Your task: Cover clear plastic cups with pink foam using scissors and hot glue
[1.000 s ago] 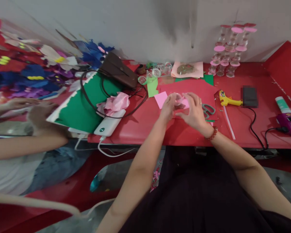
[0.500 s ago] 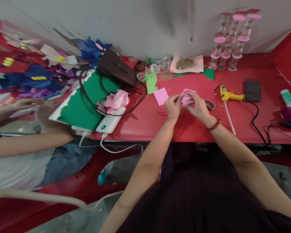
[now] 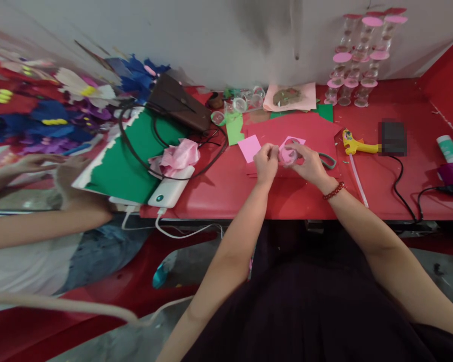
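Observation:
Between both hands, over the red sheets, is a small clear plastic cup (image 3: 288, 156) with a round rim; pink shows through it. My right hand (image 3: 308, 160) curves its thumb and fingers around the cup's right side. On its left edge, my left hand (image 3: 266, 162) is closed in a pinch, and its fingertips are partly hidden. Just behind the cup lies a pink paper piece (image 3: 297, 141). A pink paper square (image 3: 249, 149) rests left of my left hand. Beside my right hand are grey-green scissor handles (image 3: 328, 161), partly covered.
A yellow glue gun (image 3: 357, 146) and a glue stick (image 3: 358, 181) lie right. Stacked clear cups with pink discs (image 3: 350, 82) stand behind. A white power bank (image 3: 171, 187), black cable and green board (image 3: 136, 161) are left. A co-worker's arm (image 3: 41, 229) rests farther left.
The clear cup has turned, so its round rim now faces the camera more. My left fingers have drawn in more tightly; the view has shifted slightly.

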A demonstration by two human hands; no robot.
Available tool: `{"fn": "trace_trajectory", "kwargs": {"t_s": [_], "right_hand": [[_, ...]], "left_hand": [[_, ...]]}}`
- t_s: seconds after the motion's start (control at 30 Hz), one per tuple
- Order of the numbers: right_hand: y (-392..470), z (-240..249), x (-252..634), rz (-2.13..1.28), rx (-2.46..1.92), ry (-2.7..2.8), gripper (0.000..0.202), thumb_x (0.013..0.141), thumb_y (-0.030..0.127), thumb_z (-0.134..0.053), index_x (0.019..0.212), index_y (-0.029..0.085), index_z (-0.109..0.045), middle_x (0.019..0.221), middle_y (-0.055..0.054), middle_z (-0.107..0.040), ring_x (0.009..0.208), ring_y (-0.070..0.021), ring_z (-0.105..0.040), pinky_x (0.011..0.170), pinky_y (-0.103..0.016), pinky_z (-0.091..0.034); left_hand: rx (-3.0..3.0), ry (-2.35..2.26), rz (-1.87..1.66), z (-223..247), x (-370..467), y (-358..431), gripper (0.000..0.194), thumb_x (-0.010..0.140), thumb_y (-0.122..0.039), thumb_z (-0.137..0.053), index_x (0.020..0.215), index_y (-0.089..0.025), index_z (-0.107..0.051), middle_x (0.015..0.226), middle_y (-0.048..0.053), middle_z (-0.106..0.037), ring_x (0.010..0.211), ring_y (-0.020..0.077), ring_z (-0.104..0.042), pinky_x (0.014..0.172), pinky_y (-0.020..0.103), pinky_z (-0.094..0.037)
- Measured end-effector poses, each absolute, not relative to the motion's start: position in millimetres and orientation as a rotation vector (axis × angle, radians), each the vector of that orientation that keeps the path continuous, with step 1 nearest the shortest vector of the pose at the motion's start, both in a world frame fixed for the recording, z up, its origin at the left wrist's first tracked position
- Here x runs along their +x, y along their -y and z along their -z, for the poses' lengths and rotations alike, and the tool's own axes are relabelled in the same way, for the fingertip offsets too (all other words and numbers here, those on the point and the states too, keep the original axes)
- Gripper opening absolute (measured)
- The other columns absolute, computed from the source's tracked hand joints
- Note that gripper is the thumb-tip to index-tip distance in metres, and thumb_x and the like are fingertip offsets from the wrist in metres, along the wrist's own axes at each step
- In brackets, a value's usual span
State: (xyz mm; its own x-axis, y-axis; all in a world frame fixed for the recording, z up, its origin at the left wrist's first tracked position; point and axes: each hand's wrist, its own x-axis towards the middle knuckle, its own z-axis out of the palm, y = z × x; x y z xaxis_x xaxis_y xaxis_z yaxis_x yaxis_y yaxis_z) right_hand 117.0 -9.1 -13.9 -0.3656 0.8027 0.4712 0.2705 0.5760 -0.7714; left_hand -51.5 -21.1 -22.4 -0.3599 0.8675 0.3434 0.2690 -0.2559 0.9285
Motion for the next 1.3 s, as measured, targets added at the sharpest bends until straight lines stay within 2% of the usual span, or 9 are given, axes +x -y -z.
{"fn": "trace_trajectory", "kwargs": {"t_s": [0.13,0.3,0.37,0.47,0.63,0.93,1.1,1.23,1.3], "right_hand": [[5,19,114,-0.902,-0.841,1.798,0.064,0.073,0.016,-0.084,0.134,0.025,-0.065,0.132,-0.01,-0.075,0.112,-0.0227,-0.074,0.097,-0.037,-0.06],[1,26,114,-0.895,-0.805,1.802,0.055,0.074,0.022,-0.084,0.126,0.023,-0.064,0.127,-0.009,-0.077,0.106,-0.0228,-0.075,0.094,-0.037,-0.062],[2,27,115,-0.84,-0.831,1.848,0.049,0.077,0.024,-0.082,0.123,0.024,-0.065,0.126,-0.008,-0.076,0.101,-0.0218,-0.075,0.094,-0.038,-0.062],[5,26,116,-0.728,-0.871,1.939,0.046,0.079,0.02,-0.077,0.124,0.025,-0.065,0.124,-0.007,-0.077,0.094,-0.0207,-0.074,0.094,-0.039,-0.062],[9,24,117,-0.607,-0.866,2.047,0.046,0.081,0.014,-0.073,0.125,0.022,-0.064,0.12,-0.009,-0.077,0.087,-0.0198,-0.072,0.091,-0.038,-0.061],[12,18,117,-0.648,-0.826,2.06,0.045,0.081,0.016,-0.074,0.126,0.021,-0.066,0.12,-0.01,-0.077,0.097,-0.0224,-0.073,0.093,-0.038,-0.06],[10,21,115,-0.659,-0.854,1.938,0.055,0.082,0.021,-0.08,0.134,0.024,-0.064,0.132,-0.011,-0.074,0.105,-0.0234,-0.073,0.098,-0.04,-0.06],[0,25,120,-0.631,-0.959,1.723,0.063,0.086,0.023,-0.077,0.146,0.027,-0.056,0.135,-0.011,-0.072,0.106,-0.0234,-0.073,0.093,-0.04,-0.063],[-5,27,121,-0.62,-1.004,1.669,0.061,0.089,0.026,-0.076,0.146,0.028,-0.056,0.137,-0.012,-0.071,0.108,-0.0243,-0.072,0.091,-0.04,-0.063]], "left_hand": [[1.254,-1.471,-1.676,24,-53,17,0.048,0.101,-0.046,-0.062,0.06,-0.023,-0.049,0.052,-0.005,-0.047,0.05,0.0111,-0.047,0.054,0.025,-0.038],[1.241,-1.337,-1.709,19,-52,17,0.011,0.094,-0.029,-0.07,0.086,-0.022,-0.071,0.079,0.0,-0.071,0.068,0.0119,-0.063,0.069,0.025,-0.05],[1.321,-1.375,-1.664,16,-51,19,0.007,0.089,-0.026,-0.076,0.084,-0.021,-0.075,0.082,0.001,-0.075,0.074,0.0132,-0.066,0.075,0.026,-0.051],[1.444,-1.455,-1.582,13,-52,22,0.012,0.083,-0.022,-0.081,0.073,-0.02,-0.074,0.072,0.0,-0.073,0.071,0.0139,-0.064,0.075,0.027,-0.05],[1.454,-1.466,-1.503,11,-53,24,0.022,0.087,-0.013,-0.07,0.067,-0.02,-0.072,0.061,-0.003,-0.066,0.06,0.0126,-0.059,0.07,0.027,-0.048],[1.017,-1.385,-1.588,10,-44,20,0.033,0.095,-0.009,-0.052,0.064,-0.021,-0.054,0.056,-0.006,-0.052,0.048,0.0088,-0.046,0.052,0.022,-0.036],[1.121,-1.46,-1.656,0,-69,41,0.017,0.087,-0.01,-0.063,0.073,-0.02,-0.064,0.064,-0.003,-0.065,0.06,0.0108,-0.06,0.063,0.023,-0.047],[1.522,-1.704,-1.172,-21,-139,107,0.01,0.074,-0.014,-0.074,0.078,-0.023,-0.076,0.075,0.0,-0.076,0.074,0.0178,-0.071,0.076,0.03,-0.054],[1.667,-1.781,-0.859,-38,-171,145,0.03,0.073,-0.014,-0.071,0.098,-0.028,-0.082,0.096,0.002,-0.084,0.093,0.0245,-0.077,0.087,0.036,-0.057]]}}
